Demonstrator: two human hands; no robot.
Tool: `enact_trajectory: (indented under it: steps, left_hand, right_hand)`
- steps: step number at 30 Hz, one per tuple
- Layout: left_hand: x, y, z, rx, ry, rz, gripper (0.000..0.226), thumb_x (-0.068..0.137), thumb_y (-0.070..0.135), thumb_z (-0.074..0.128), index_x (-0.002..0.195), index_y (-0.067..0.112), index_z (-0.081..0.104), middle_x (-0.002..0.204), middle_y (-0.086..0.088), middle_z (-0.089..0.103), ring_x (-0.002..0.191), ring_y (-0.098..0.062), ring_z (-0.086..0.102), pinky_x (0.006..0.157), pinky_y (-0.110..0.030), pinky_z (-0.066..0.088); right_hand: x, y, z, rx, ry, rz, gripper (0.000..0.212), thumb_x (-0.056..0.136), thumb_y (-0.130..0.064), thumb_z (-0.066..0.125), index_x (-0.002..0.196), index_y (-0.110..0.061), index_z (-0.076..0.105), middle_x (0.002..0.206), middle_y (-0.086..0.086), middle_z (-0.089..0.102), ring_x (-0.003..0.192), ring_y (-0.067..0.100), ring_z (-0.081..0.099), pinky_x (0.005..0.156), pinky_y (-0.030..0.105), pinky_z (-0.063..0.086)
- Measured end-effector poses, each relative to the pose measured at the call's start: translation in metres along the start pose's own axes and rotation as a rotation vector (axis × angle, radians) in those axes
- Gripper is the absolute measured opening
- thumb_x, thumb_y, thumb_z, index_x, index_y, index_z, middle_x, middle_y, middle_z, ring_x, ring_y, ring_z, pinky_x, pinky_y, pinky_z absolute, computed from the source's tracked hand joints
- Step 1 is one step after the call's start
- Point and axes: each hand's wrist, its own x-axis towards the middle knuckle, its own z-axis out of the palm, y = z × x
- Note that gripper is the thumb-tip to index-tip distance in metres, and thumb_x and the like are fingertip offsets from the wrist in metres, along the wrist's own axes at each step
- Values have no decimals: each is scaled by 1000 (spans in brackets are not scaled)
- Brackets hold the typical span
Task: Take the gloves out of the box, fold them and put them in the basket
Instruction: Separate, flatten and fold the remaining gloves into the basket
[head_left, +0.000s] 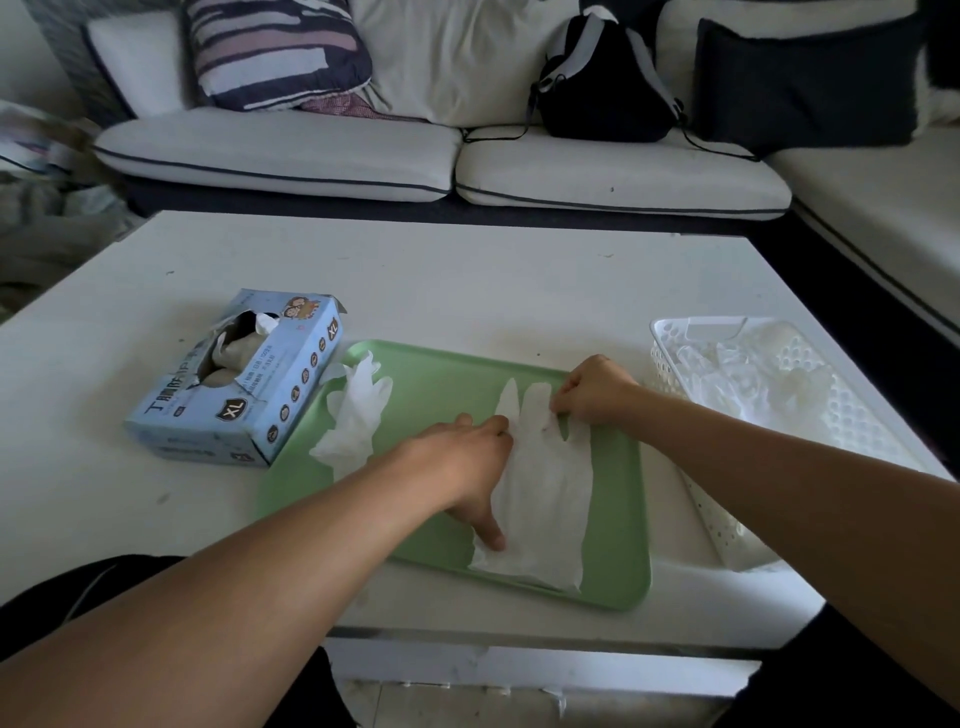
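1. On the green tray (618, 519) near the front of the table (467, 280), a thin white glove (540, 499) is lying flat, cuff toward the person and fingers pointing far.
2. The left hand (467, 467) is pressing down on the glove's left edge, fingers spread, thumb reaching toward the cuff.
3. The right hand (592, 389) is pinching the glove's finger end, seemingly lifting it to fold.
4. A second glove (356, 415) is lying crumpled at the tray's left edge, just beside the blue box (249, 384), where more gloves are poking from the torn opening.
5. The white basket (701, 499) is sitting to the right, already holding several gloves.
6. The glove is probably very light, limp and a little clingy, so pinching the fingertips while pinning the palm should keep it from sliding.
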Motion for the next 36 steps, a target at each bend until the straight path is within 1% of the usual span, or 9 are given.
enact_trajectory:
  steps: [7,9,13,16,18,25,28,31,36]
  left_hand:
    - [0,2,-6,24,-13,-18,113,64,63,87,149,11,34,169,3,-2,140,-33,36,105,-45,45]
    - [2,3,-8,25,-6,-18,117,61,64,88,150,12,31,168,2,2,138,-32,38,105,-45,45]
    - [6,1,-11,-15,28,21,125,55,60,93,150,24,21,157,8,27,128,-30,45,100,-46,47]
    - [10,-5,-13,-28,7,39,142,52,65,91,160,37,4,166,21,12,140,-27,36,112,-44,39]
    - [12,-8,-15,-25,-21,40,139,53,69,89,160,42,4,166,26,1,145,-24,31,116,-42,35]
    - [12,-2,-17,-4,-18,30,138,53,66,91,160,28,14,165,14,20,142,-26,37,115,-43,38]
    - [12,-2,-17,2,-24,36,138,55,66,90,161,28,11,168,14,9,145,-26,33,116,-44,36]
    - [13,-3,-17,1,-29,44,140,55,66,90,162,31,8,168,19,-7,147,-25,30,117,-43,35]
    - [20,-6,-15,-18,-45,21,146,47,70,91,161,30,9,167,14,18,143,-24,38,114,-43,40]
  right_hand:
    - [8,3,-7,-22,-38,41,31,86,-24,73,93,6,70,80,10,58,70,22,52,59,25,41]
    - [7,2,-6,14,-19,38,37,82,-34,79,83,1,67,75,9,58,66,22,53,56,24,40]
    - [7,0,-1,19,-20,9,34,78,-28,83,96,1,74,83,8,64,72,20,57,53,23,41]
    - [9,2,-3,41,-32,7,31,81,-25,80,98,1,75,83,8,64,74,20,58,59,24,44]
    - [8,2,-5,36,-49,-11,29,84,-24,79,97,2,75,79,7,62,73,20,56,59,25,43]
    - [6,4,-9,74,-45,-69,19,81,-21,80,80,-3,75,72,5,63,71,19,56,59,24,43]
    - [1,3,-5,21,-25,-97,15,75,-27,86,78,-14,78,72,-5,67,66,9,57,50,17,37]
    - [2,-1,-3,-16,-27,-101,14,77,-25,84,83,-13,79,78,-3,70,67,8,58,49,16,37]
    - [4,-2,-14,51,-81,-70,13,77,-16,85,83,-9,77,66,-5,64,63,10,58,56,19,44]
